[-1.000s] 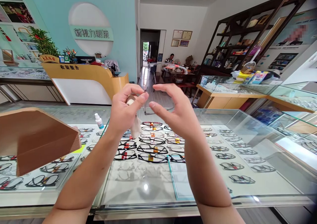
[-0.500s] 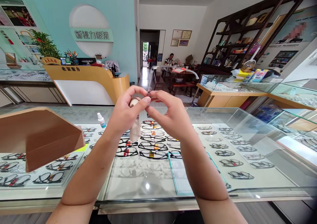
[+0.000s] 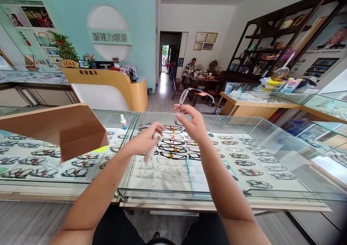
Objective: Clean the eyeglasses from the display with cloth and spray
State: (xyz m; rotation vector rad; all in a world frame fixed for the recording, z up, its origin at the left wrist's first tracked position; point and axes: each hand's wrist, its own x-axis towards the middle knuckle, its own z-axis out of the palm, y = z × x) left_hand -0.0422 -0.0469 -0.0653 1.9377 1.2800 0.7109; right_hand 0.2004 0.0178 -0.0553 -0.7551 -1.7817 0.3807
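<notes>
Clear-framed glasses (image 3: 184, 97) are up in the air above the glass counter, pinched at the bridge by my right hand (image 3: 193, 121). One temple, with an orange-red tag on it, points to the right. My left hand (image 3: 146, 138) is lower and to the left, apart from the glasses, with its fingers closed around a pale cloth (image 3: 150, 153) that hangs below it. Rows of dark-framed glasses (image 3: 173, 148) lie beneath the counter glass under both hands.
A brown cardboard piece (image 3: 78, 129) is at the left on the glass counter (image 3: 162, 198). A small white spray bottle (image 3: 123, 123) stands behind it. A teal-edged tray (image 3: 199, 176) lies under my right forearm. A person (image 3: 191, 65) sits at a far table.
My hands have separated. The left moved down with the cloth, while the right moved right with the glasses. The camera view has shifted as well.
</notes>
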